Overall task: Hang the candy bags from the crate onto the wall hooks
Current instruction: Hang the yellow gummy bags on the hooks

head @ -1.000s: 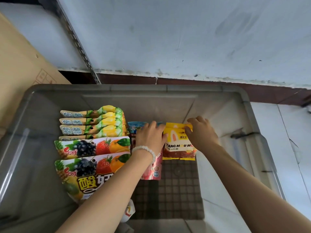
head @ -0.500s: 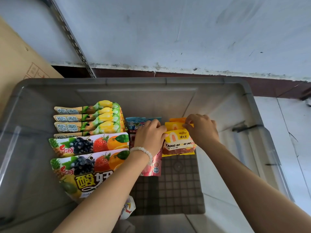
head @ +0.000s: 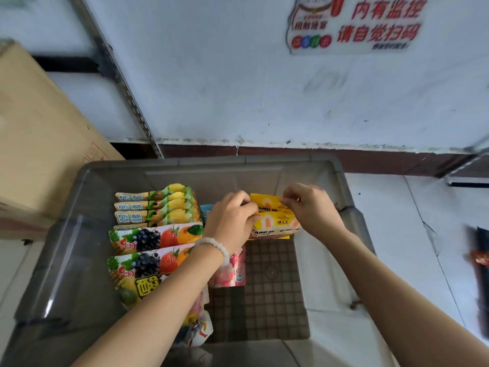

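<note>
A grey plastic crate (head: 79, 207) stands on the floor against the wall. Inside, at its left, lie fruit-print candy bags (head: 156, 237) and a stack of yellow-green packs (head: 158, 206). My left hand (head: 232, 221), with a white bead bracelet, and my right hand (head: 309, 210) both pinch small yellow candy bags (head: 275, 223) near the crate's back middle. Two such yellow bags show, one behind the other. A pink bag (head: 230, 271) lies under my left wrist. No wall hooks are in view.
A cardboard box (head: 39, 144) stands left of the crate. A slotted metal upright (head: 127, 102) runs up the white wall. A sticker sign (head: 357, 22) is on the wall at the top right. White floor tiles (head: 397, 234) lie to the right, with dark objects at the right edge.
The camera has tilted up, showing more wall and the sign. Both hands have lifted the yellow bags slightly and spread them apart, so a second yellow bag shows behind the first.
</note>
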Motion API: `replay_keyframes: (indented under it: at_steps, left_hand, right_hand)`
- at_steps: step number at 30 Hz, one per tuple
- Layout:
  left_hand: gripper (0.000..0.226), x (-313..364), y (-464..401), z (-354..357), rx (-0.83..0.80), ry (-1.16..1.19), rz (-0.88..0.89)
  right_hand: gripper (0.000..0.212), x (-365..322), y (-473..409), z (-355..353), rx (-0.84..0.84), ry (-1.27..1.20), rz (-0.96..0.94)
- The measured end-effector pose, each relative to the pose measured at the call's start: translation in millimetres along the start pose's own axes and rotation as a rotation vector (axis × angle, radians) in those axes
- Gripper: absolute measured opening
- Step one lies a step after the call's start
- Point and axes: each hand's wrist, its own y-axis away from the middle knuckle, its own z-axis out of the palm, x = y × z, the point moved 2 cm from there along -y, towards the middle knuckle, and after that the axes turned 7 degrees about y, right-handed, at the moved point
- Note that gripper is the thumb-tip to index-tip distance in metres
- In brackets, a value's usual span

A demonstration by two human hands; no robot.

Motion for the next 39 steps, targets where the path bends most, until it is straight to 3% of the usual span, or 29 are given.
replay_keyframes:
  at_steps: [6, 11, 19, 25, 31, 39]
  left_hand:
    - [0.009, 69, -42, -104, 0.077, -0.078, 0.092]
    - [0.009, 145, -44, -208, 0.055, -0.081, 0.09]
    - [0.015, 309, -50, -444, 0.132, -0.076, 0.181]
    - [0.006, 424, -56, -595, 0.21, -0.077, 0.391]
    - [0.008, 513, -84, -676, 0.253, -0.11, 0.523]
    - [0.007, 626, -157, -717, 0.358, -0.129, 0.545]
  right_hand:
    - [0.005, -50, 13, -105, 0.153, -0.11, -0.05]
    - [0.009, -115, 51, -212, 0.098, -0.075, -0.069]
    - [0.007, -258, 147, -445, 0.077, -0.016, -0.137]
    - [0.012, -352, 217, -603, 0.113, -0.018, -0.192]
    - [0.011, -392, 251, -724, 0.233, 0.017, -0.341]
    - [0.007, -374, 259, -867, 0.415, 0.089, -0.44]
